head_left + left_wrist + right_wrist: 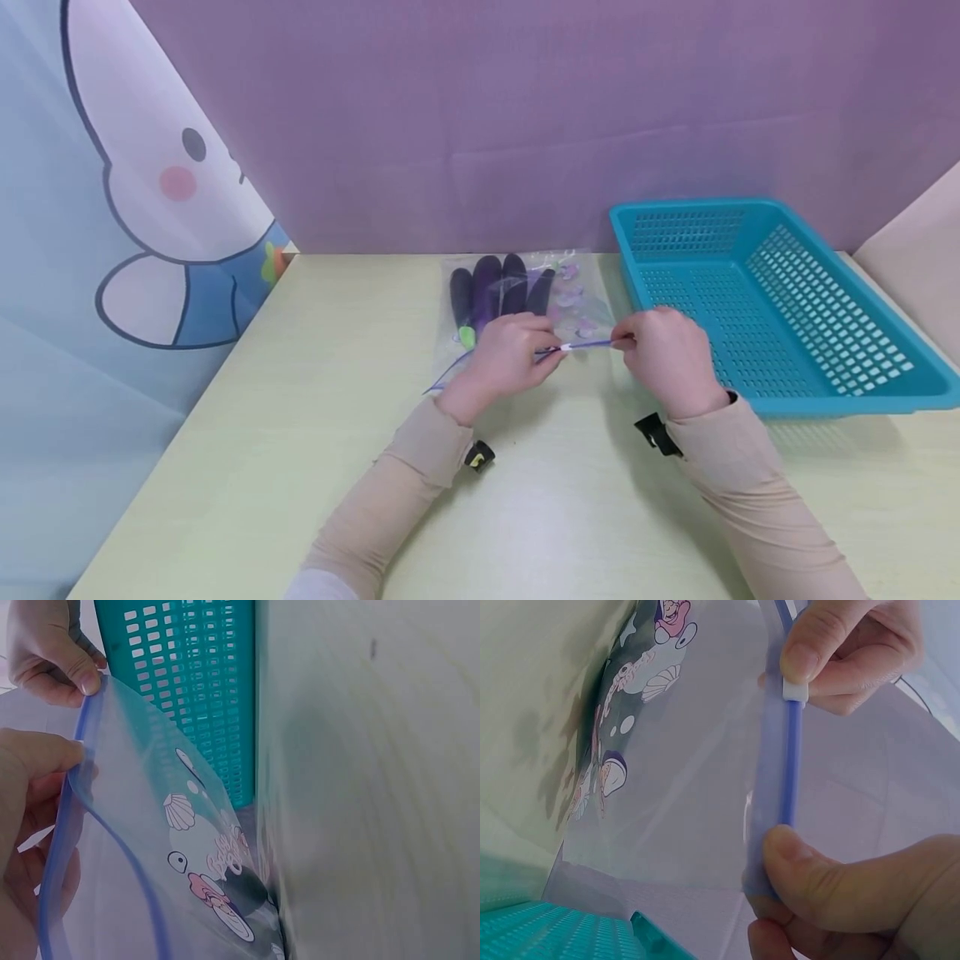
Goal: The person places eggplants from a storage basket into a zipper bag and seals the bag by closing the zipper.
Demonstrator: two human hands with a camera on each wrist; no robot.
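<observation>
A clear slider zip bag (598,312) printed with shells and sea creatures leans upright at the back of the table. Several dark purple, eggplant-like things (487,279) show inside it or through it, one with a bright green end. My left hand (510,354) pinches the white slider (796,691) on the bag's blue zip strip (792,765). Farther right, my right hand (667,358) grips the end corner of that strip between thumb and fingers. Between the hands the strip runs straight. Left of the slider, its two blue edges (127,851) stand apart.
A turquoise perforated basket (757,406) stands to the right, close beside my right hand. The pale wooden table (247,467) extends left and in front. Behind it hangs a purple cloth (525,125), with a blue cartoon-printed cloth (45,400) at the left.
</observation>
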